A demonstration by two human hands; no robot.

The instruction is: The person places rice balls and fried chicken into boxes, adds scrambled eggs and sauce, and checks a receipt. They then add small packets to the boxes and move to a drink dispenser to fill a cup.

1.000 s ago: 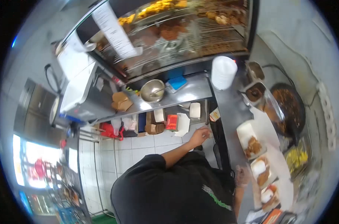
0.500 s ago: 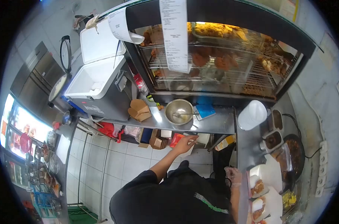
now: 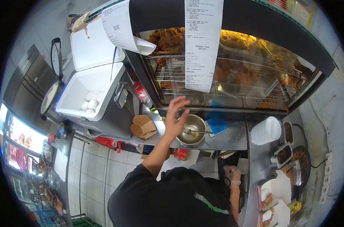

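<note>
My left hand (image 3: 175, 119) is bare and raised over the left side of a metal bowl (image 3: 191, 130), its fingers apart and nothing in it. A utensil lies in the bowl. Beyond the fingers hangs a long printed receipt (image 3: 203, 49) in front of a glass food warmer (image 3: 242, 72). My right hand (image 3: 232, 174), in a clear plastic glove, is low beside the right counter; its fingers look curled, and what they hold, if anything, is hidden. An open brown paper box (image 3: 143, 127) sits left of the bowl.
An open cooler (image 3: 89, 89) holds white wrapped pieces at the left. A stack of white containers (image 3: 266, 131), metal sauce tins (image 3: 282, 155) and open food boxes (image 3: 270, 193) stand on the right counter. A blue packet (image 3: 217, 126) lies beside the bowl.
My left hand has risen from below the counter edge toward the hanging receipt, fingers spreading. The view has shifted closer to the warmer. My right hand has stayed low at the right.
</note>
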